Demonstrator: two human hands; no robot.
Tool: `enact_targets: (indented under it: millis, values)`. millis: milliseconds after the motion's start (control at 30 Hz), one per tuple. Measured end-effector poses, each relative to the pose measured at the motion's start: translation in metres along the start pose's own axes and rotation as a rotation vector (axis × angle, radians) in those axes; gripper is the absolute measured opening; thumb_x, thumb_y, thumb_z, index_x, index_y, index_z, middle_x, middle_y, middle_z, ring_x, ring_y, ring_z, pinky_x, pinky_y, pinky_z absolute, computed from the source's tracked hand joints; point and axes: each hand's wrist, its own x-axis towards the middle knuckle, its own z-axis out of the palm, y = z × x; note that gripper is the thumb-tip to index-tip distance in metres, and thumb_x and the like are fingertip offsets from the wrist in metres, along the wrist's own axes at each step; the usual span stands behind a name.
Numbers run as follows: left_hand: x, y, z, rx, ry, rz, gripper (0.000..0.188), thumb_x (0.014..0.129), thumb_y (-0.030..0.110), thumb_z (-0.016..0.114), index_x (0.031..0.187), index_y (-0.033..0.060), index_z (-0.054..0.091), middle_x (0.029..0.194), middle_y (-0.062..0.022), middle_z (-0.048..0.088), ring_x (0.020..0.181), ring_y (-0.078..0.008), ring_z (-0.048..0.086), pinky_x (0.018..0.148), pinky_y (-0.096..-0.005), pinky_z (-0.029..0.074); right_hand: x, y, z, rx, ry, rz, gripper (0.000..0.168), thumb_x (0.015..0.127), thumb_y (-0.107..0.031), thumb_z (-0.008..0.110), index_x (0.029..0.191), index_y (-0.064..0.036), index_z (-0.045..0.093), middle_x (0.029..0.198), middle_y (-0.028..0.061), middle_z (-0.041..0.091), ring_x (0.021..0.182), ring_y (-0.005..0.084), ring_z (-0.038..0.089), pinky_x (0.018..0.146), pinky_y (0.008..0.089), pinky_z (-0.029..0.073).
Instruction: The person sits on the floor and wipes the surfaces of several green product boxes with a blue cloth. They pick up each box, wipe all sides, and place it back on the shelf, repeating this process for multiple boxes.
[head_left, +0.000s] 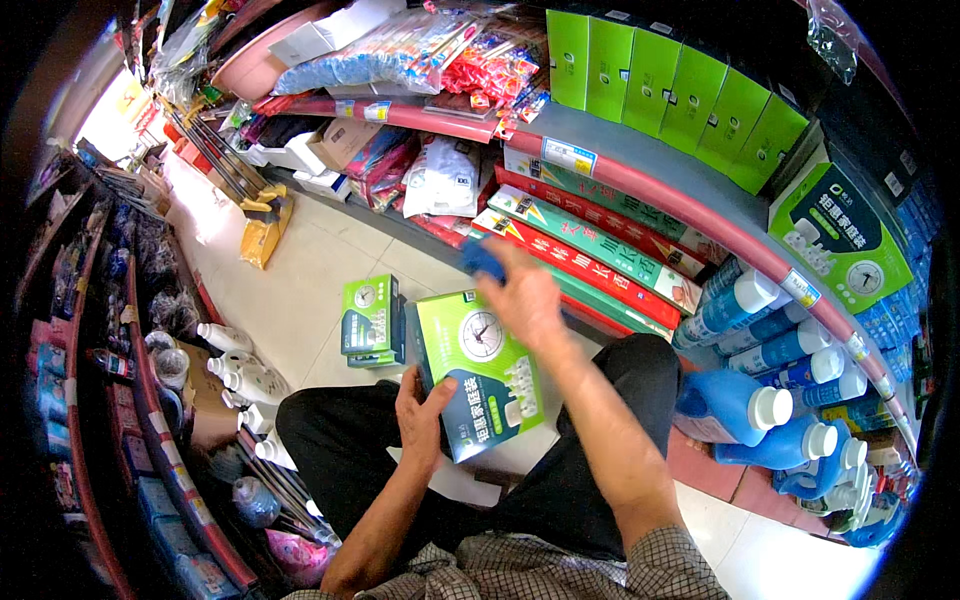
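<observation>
My left hand (421, 420) grips the lower left side of a green and navy carton (480, 330), thumb on its front face. The carton is tilted between my knees and bears writing and a round insect picture. Over its upper right edge my right hand (529, 296), slightly blurred, holds a dark blue wad (484, 259) that looks like a cloth. On the tiled floor just left of the carton, a small stack of similar green cartons (370, 315) stands. My right hand and forearm cover part of the held carton's right side.
Similar green cartons (630, 75) line the upper right shelf, with one facing out (840, 232). Below lie long red and green boxes (585, 259). Blue jugs (720, 405) stand close by my right knee. White bottles (251, 379) crowd the left. A yellow dustpan (266, 225) stands in the aisle.
</observation>
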Motion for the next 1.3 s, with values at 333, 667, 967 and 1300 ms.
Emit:
enact_targets:
  millis: [333,667,967,1300]
  values:
    - [-0.006,0.009,-0.023,0.351,-0.232,0.158,0.066,0.080,0.025,0.082,0.130,-0.0056,0.052,0.114,-0.0130,0.064,0.104,-0.0191,0.062,0.093,-0.0323,0.048,0.001,-0.008,-0.033,0.396,-0.554,-0.114,0.055,0.085,-0.045,0.066,0.128,-0.010,0.064,0.122,0.0158,0.067,0.108,0.0343,0.065,0.095,0.0456,0.051]
    - [-0.011,0.038,-0.034,-0.028,-0.146,0.064,0.062,0.076,0.021,0.078,0.127,-0.0043,0.053,0.110,-0.0130,0.065,0.098,-0.0201,0.066,0.084,-0.0309,0.055,0.014,0.019,-0.044,0.729,-0.367,0.327,0.048,0.088,-0.039,0.066,0.120,-0.003,0.065,0.103,0.0126,0.070,0.088,0.0209,0.066,0.082,0.0349,0.052]
    - [0.011,0.060,-0.015,-0.317,0.031,0.107,0.056,0.090,0.036,0.062,0.131,-0.0005,0.051,0.116,-0.0157,0.066,0.100,-0.0282,0.069,0.090,-0.0399,0.057,-0.015,-0.003,-0.028,0.950,-0.240,0.183,0.048,0.089,-0.025,0.067,0.131,-0.005,0.054,0.107,0.0087,0.066,0.093,0.0155,0.062,0.088,0.0321,0.050]
    - [0.051,0.119,-0.034,-0.446,0.092,0.285,0.059,0.095,0.039,0.056,0.139,0.0011,0.047,0.132,-0.0168,0.061,0.117,-0.0297,0.062,0.101,-0.0426,0.051,-0.035,-0.002,-0.042,0.617,-0.367,-0.001,0.058,0.083,-0.020,0.069,0.137,-0.004,0.052,0.104,0.0104,0.066,0.096,0.0150,0.061,0.087,0.0323,0.050]
